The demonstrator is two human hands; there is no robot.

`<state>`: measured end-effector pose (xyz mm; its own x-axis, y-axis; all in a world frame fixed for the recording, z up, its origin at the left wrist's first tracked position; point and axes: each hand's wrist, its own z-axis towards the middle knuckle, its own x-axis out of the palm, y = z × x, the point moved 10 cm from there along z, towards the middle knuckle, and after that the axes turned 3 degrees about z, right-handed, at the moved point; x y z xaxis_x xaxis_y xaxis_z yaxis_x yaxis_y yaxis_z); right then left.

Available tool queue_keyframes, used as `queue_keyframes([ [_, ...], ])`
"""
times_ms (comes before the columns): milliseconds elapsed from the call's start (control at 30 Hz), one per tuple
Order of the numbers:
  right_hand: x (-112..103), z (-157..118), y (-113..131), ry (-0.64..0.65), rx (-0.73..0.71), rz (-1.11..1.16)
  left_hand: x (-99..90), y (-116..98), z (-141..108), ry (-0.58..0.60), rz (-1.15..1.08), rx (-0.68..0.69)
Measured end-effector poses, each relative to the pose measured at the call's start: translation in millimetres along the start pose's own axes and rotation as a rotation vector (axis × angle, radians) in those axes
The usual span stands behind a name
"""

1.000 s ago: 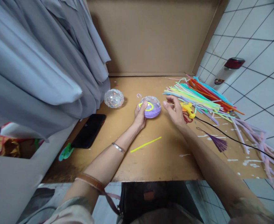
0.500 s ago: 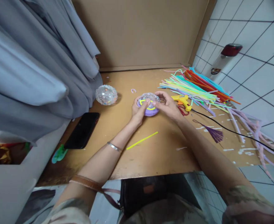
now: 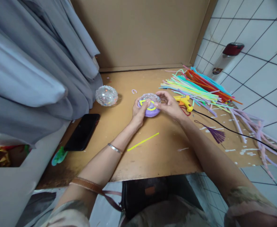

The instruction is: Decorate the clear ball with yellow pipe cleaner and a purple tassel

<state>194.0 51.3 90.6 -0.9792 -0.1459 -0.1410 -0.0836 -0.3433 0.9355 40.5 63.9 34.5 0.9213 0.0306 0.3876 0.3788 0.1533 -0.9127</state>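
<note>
Between my hands is a clear ball (image 3: 150, 96), its lower part wrapped in purple pipe cleaner. A bent yellow pipe cleaner (image 3: 150, 109) lies against its near side. My left hand (image 3: 138, 111) grips the ball from the left, the thumb pressing on the yellow piece. On the right side, my right hand (image 3: 169, 105) has thumb and fingers closed at the ball's edge; its fingertips are partly hidden. A straight yellow pipe cleaner (image 3: 143, 142) rests on the table nearer to me. Behind the ball lies a small pale pink curved piece (image 3: 134, 91).
A second clear ball (image 3: 106, 96) stands at the left, above a black phone (image 3: 82, 132). To the right are a yellow glue gun (image 3: 184, 102) with its cord, a heap of coloured pipe cleaners (image 3: 195, 86), a purple tassel (image 3: 215, 134) and a red-capped clear container (image 3: 228, 58).
The view has shifted very slightly. Both hands keep nearly the same hold on the ball, with the yellow piece in about the same place.
</note>
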Motion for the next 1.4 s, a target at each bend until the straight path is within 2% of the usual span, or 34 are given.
queue_keyframes([
  [333,-5,0,0,-0.037,0.037,0.038,6.7,1,-2,0.051,0.006,-0.015],
  [767,-12,1,-12,-0.015,0.125,0.09,0.8,-3,-1,-0.002,0.141,-0.01],
  [1067,-11,4,-22,-0.027,0.092,0.041,-5.0,-3,5,-0.027,0.228,-0.042],
  [1400,-7,5,-12,0.005,0.026,-0.01,-5.9,-4,15,0.054,0.264,-0.007],
])
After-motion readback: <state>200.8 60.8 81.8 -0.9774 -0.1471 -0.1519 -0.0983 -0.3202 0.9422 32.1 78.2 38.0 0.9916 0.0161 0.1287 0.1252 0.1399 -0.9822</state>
